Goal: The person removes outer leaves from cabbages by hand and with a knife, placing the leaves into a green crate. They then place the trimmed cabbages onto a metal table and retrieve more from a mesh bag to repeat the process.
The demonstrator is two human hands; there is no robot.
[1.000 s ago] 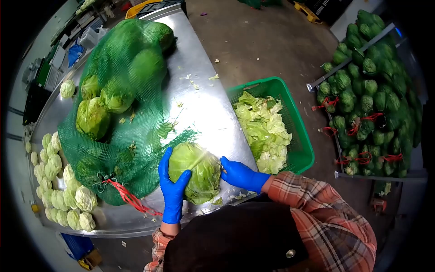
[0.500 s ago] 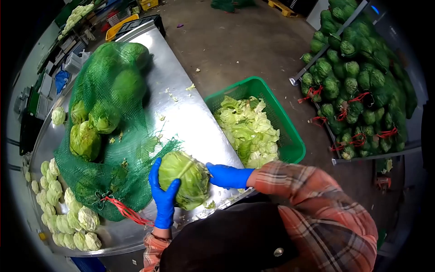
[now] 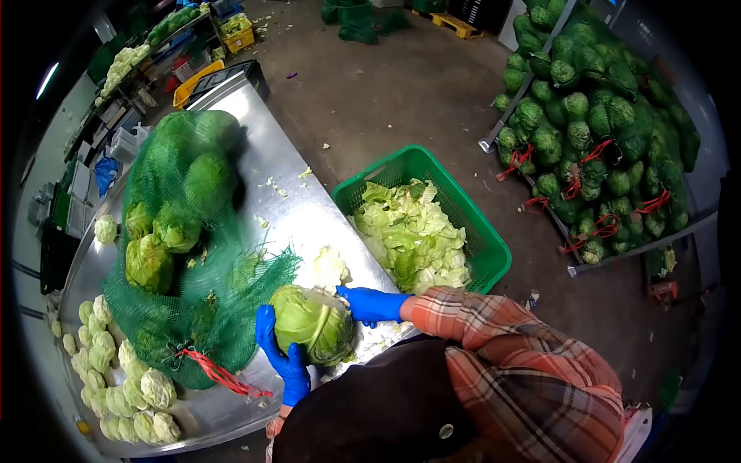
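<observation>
A green cabbage (image 3: 312,324) rests at the near edge of the metal table, tilted toward the right. My left hand (image 3: 284,359), in a blue glove, cups its left and lower side with thumb and fingers spread around it. Against its upper right side is my right hand (image 3: 372,304), also gloved, with curled fingers; whatever they grip is hidden. A pale piece of leaf (image 3: 330,268) shows just above the right hand. Left of the cabbage, a green mesh bag (image 3: 224,324) lies spread out, with several whole cabbages (image 3: 177,225) in its far part.
Trimmed pale cabbages (image 3: 120,401) stand in rows at the table's left edge. A green crate (image 3: 490,258) of loose leaves is beside the table's right edge. Mesh sacks of cabbages (image 3: 587,131) fill a metal-framed cart at the right. Scraps dot the metal table (image 3: 270,154).
A pale leaf piece now shows above my right hand, beside the cabbage. The cabbage has turned in my left hand, and the view has shifted slightly.
</observation>
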